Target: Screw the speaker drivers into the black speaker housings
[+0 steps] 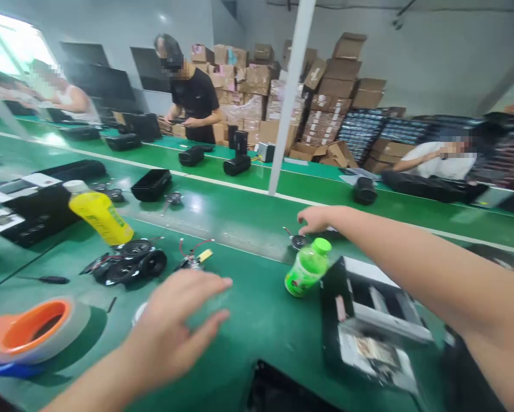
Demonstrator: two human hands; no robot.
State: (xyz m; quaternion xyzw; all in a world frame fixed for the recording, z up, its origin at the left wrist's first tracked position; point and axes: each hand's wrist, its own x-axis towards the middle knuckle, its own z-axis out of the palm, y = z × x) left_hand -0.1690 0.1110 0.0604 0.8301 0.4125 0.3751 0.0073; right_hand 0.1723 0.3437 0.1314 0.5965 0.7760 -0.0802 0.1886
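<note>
The green bench mat across the lower frame is smooth and faintly glossy, catching the ceiling light. Left of centre, a yellow plastic bottle has a glossy skin; a green plastic bottle at centre right shines likewise. A black open-topped plastic speaker housing above them looks matt, as do the round black speaker drivers at lower left. An orange-cored tape roll at lower left has a smooth sheen. Brown corrugated cardboard cartons at upper centre look rough and papery.
</note>
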